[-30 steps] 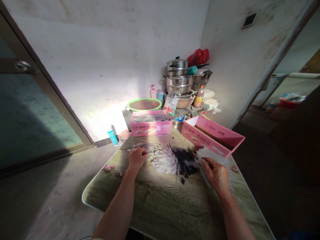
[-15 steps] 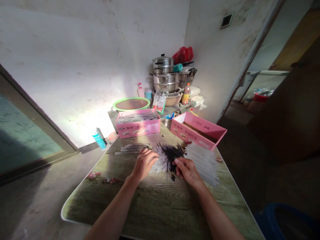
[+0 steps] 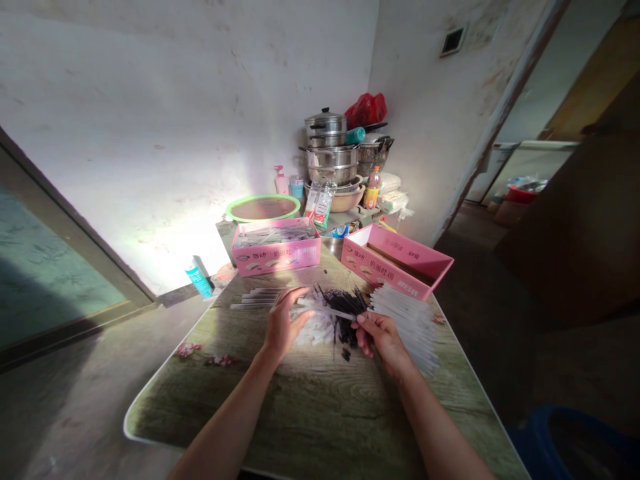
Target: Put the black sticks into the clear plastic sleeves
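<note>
In my right hand (image 3: 380, 337) is the right end of a thin whitish tube (image 3: 327, 308), pinched between thumb and fingers. The tube points left, over piles of small parts. My left hand (image 3: 285, 323) is around the tube's other end, with its thumb and fingers apart. Beneath the tube lie a heap of small white pieces (image 3: 316, 331) and a heap of thin black pieces (image 3: 345, 303). Right of my right hand, many whitish tubes (image 3: 405, 327) lie side by side. Several more tubes (image 3: 260, 299) rest left of my left hand.
At the table's back, a pink box (image 3: 277, 257) holds many tubes, and another pink box (image 3: 395, 260) stands at the right. Behind them are a green-rimmed basin (image 3: 263, 208), stacked steel pots (image 3: 333, 160) and a bottle (image 3: 373, 188). A blue tub (image 3: 550, 433) stands lower right.
The tube now shows between my hands, its right end in my right hand. My left hand's fingers have spread apart, and my right hand has moved slightly right.
</note>
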Demonstrator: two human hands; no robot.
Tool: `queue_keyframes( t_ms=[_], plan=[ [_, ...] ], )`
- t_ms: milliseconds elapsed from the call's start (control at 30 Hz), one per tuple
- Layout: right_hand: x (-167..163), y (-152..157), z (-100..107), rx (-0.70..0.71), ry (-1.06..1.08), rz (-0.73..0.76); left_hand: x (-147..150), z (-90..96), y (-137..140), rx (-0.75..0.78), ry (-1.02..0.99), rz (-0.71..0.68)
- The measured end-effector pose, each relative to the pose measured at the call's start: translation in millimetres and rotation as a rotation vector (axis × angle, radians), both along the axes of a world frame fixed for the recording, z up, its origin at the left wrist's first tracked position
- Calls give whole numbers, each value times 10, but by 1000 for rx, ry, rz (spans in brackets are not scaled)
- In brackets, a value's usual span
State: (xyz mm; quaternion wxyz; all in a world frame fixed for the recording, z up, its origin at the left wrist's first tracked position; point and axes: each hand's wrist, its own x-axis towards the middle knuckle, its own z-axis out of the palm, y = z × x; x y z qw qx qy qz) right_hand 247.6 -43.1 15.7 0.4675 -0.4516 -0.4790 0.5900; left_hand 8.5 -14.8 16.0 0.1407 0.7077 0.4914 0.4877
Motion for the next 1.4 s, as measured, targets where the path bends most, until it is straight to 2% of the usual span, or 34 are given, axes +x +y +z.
queue_keyframes(
  t_ms=[133, 400, 600, 867, 1133, 1400],
  plan=[
    [20, 2, 19, -16, 35, 3, -55, -68, 77, -140, -222, -48],
    [14, 8, -5, -25, -1, 35, -7, -44, 51, -390, -402, -193],
    [32, 11, -29, -1, -84, 86, -34, -5, 31, -440, -449, -206],
    [38, 17, -81, 32, -189, 146, -86, -48, 57, -510, -497, -224],
    [37, 41, -142, 4, -191, 187, -97, -61, 70, -491, -495, -209],
    [38, 26, -78, 20, -208, 136, -76, -13, 54, -502, -503, -218]
  ],
)
